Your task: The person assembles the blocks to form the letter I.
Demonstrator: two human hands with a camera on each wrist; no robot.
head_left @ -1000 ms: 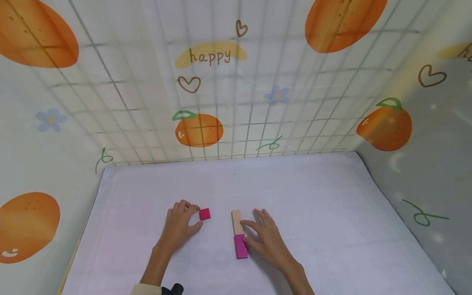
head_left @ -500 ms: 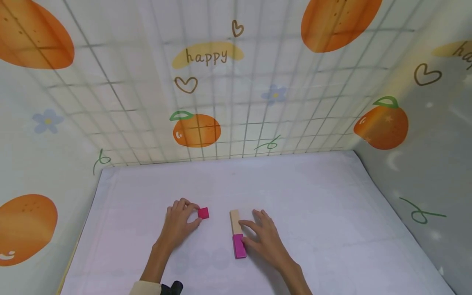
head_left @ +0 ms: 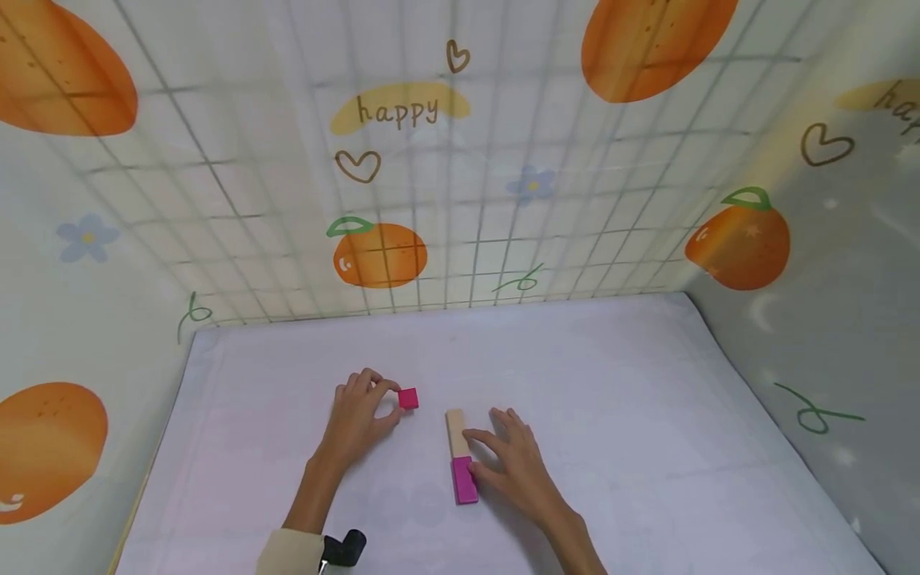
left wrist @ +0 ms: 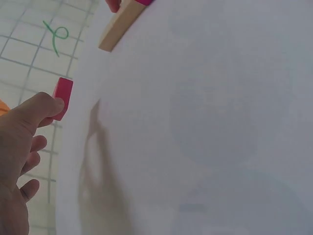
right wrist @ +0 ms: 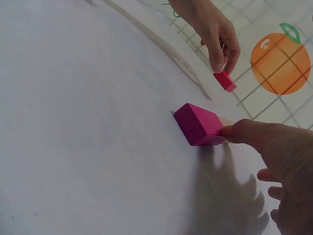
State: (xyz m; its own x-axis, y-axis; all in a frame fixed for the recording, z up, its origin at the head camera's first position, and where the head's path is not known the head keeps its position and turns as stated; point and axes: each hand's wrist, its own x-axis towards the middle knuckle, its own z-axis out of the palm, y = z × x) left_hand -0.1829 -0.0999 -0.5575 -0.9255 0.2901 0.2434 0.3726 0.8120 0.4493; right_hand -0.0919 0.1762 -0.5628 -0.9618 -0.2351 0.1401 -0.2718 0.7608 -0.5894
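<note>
My left hand (head_left: 358, 415) pinches a small red block (head_left: 407, 398) between thumb and index finger. In the left wrist view the red block (left wrist: 63, 99) hangs above the table, its shadow apart from it. A plain wooden block (head_left: 456, 433) and a magenta block (head_left: 464, 481) lie end to end in a line on the white surface. Beside them, my right hand (head_left: 521, 467) touches their right side, index fingertip at the wooden block and thumb at the magenta one. From the right wrist camera, the magenta block (right wrist: 198, 125) hides most of the wooden one.
A white cloth-covered table (head_left: 611, 383) lies under both hands. Fabric walls printed with a grid and oranges, such as the orange print (head_left: 381, 255), close it in at the back and sides. A black strap (head_left: 345, 549) shows at the left sleeve.
My left hand has lifted the red block off the table and carried it slightly away and to the right. The right hand and the two lined-up blocks stay in place.
</note>
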